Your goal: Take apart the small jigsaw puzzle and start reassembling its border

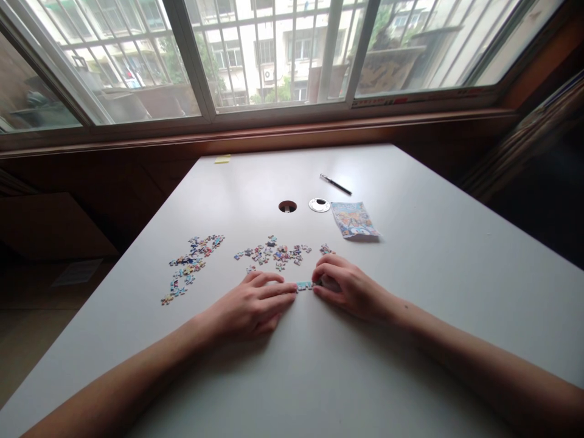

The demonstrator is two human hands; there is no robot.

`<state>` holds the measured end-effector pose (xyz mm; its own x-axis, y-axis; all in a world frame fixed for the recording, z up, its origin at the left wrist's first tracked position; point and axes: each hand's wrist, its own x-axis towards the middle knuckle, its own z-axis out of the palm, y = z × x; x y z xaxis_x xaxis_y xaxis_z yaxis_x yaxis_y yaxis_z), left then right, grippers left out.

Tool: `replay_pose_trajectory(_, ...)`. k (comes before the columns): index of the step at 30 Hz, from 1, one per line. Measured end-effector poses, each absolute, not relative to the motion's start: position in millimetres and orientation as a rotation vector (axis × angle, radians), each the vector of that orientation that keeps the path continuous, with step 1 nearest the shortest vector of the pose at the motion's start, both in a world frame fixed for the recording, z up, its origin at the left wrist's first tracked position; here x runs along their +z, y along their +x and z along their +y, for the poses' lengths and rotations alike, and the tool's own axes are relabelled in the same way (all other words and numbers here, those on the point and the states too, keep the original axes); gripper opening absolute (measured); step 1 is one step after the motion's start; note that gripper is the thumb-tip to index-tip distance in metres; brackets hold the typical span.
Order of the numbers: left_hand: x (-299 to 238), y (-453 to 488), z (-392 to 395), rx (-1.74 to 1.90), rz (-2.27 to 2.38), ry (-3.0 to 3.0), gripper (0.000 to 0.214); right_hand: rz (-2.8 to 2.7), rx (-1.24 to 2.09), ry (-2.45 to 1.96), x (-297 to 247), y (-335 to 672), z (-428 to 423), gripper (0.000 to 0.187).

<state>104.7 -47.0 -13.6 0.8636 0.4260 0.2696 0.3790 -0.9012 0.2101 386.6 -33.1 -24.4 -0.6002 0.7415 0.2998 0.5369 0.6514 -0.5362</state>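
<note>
A short strip of joined jigsaw puzzle pieces [304, 285], light blue-green, lies flat on the white table between my hands. My left hand [255, 300] rests at its left end, fingers together and fingertips pressed on the strip. At the right end, my right hand [344, 285] is curled with thumb and fingers pinched on a puzzle piece, mostly hidden by the fingers. One loose puzzle piece [325, 249] sits just beyond the right fingertips. Past my left hand spreads a loose pile of jigsaw pieces [278, 252].
Another long cluster of jigsaw pieces [191, 261] lies at the left of the table [456, 267]. Farther back are a crinkled picture packet [354, 220], a black pen [336, 184], a round cable hole [287, 207] and its cover [319, 205]. A barred window [278, 55] stands behind.
</note>
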Motion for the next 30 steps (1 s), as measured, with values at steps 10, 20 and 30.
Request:
replay_pose_trajectory(10, -14.1, 104.8, -46.5, 0.464, 0.626, 2.893, 0.045, -2.286, 0.529, -1.066, -26.1, 381.0, -33.8, 0.004)
replay_pose_trajectory(20, -14.1, 105.1, -46.6, 0.49, 0.627, 2.902, 0.046, -2.316, 0.545, -0.99, -25.4, 384.8, -31.6, 0.004)
replay_pose_trajectory(30, -12.3, 105.4, -47.6, 0.465, 0.628, 2.918, 0.042, -2.281, 0.562, -0.989, -23.6, 383.0, -31.2, 0.013)
